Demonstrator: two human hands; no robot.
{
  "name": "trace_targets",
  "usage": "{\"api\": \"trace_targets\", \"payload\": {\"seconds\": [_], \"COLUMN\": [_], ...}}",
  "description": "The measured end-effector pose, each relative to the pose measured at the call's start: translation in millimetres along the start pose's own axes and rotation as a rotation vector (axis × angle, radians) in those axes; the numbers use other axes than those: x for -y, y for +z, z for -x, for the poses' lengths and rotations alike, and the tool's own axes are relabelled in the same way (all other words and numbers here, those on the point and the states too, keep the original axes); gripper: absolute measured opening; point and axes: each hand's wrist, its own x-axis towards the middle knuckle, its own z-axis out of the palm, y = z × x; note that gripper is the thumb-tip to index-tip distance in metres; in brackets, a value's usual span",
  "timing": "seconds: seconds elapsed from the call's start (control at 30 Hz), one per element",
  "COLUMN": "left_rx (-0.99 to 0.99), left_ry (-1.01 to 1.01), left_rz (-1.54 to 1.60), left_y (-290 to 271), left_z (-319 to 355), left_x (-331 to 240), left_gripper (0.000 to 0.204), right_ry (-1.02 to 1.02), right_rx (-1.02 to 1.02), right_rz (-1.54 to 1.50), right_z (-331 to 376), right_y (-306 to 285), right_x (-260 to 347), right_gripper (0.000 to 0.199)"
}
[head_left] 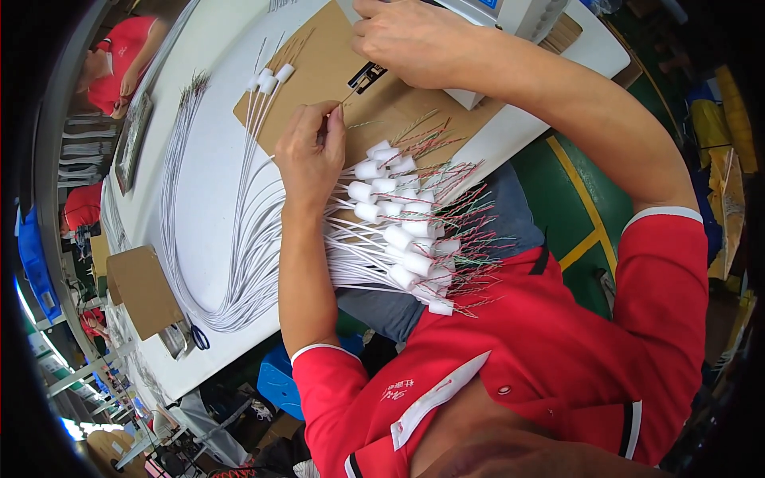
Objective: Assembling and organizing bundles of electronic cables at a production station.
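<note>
My left hand (309,155) is closed in a pinch above the cardboard sheet (319,60), and a thin wire end sticks out past its fingertips. From under that hand and forearm, a thick bundle of white cables (263,239) fans to the right. Many cables carry a white cylindrical sleeve (416,263), with twisted red, green and white wire ends (470,239) beyond it. My right hand (406,44) is at the top edge over the cardboard, its fingers curled; whatever they hold is hidden. A few sleeved cables (267,84) with brownish wire ends lie apart on the cardboard's left.
A white machine (510,16) stands beyond my right forearm. On the white table (211,159) lie more cable ends (187,95), a cardboard box (147,291) and blue-handled scissors (199,338). A co-worker in red (127,60) is at the far left. A blue stool (280,382) stands below.
</note>
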Motion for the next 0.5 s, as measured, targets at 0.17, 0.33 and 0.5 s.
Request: {"api": "trace_targets", "payload": {"seconds": [0.17, 0.33, 0.5], "left_rx": [-0.016, -0.007, 0.024], "left_ry": [0.006, 0.002, -0.013], "left_rz": [0.001, 0.016, 0.005], "left_y": [2.0, 0.1, -0.6], "left_z": [-1.4, -3.6, -2.3], "left_x": [0.7, 5.1, 4.5], "left_gripper": [0.004, 0.005, 0.005], "right_ry": [0.003, 0.165, 0.208], "right_rx": [0.003, -0.027, -0.113], "right_rz": [0.002, 0.195, -0.351], "right_z": [3.3, 9.4, -1.6], "right_y": [0.8, -17.4, 8.6], "right_x": [-1.6, 19.5, -7.0], "right_gripper": [0.022, 0.034, 0.044]}}
